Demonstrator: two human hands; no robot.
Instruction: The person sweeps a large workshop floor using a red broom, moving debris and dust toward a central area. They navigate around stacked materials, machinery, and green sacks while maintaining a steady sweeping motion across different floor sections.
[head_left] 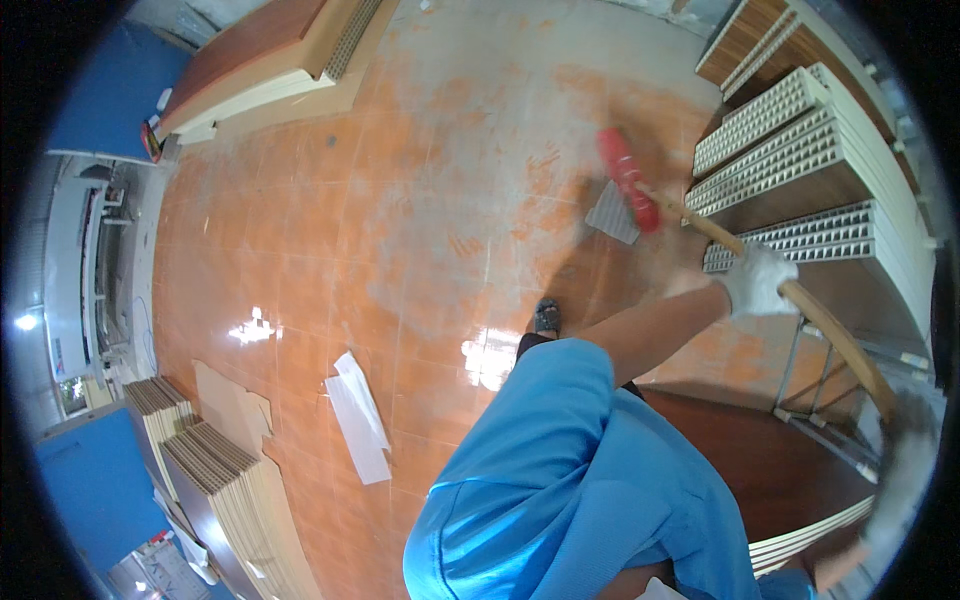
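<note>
Broom (712,230), head view: red head (628,180) at a pale sheet's (608,215) edge, over the floor (255,220). Our left hand (758,281) grips the handle; our right hand (905,465), blurred, we cannot read. Sweeping appears in hand; next requires a controlled stroke.

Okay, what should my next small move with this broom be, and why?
I'd probably sweep the red broom head leftward: in view it overlaps the right side of a pale sheet on the floor, your left hand holds the wooden handle, and a white sheet lies farther left.
</note>
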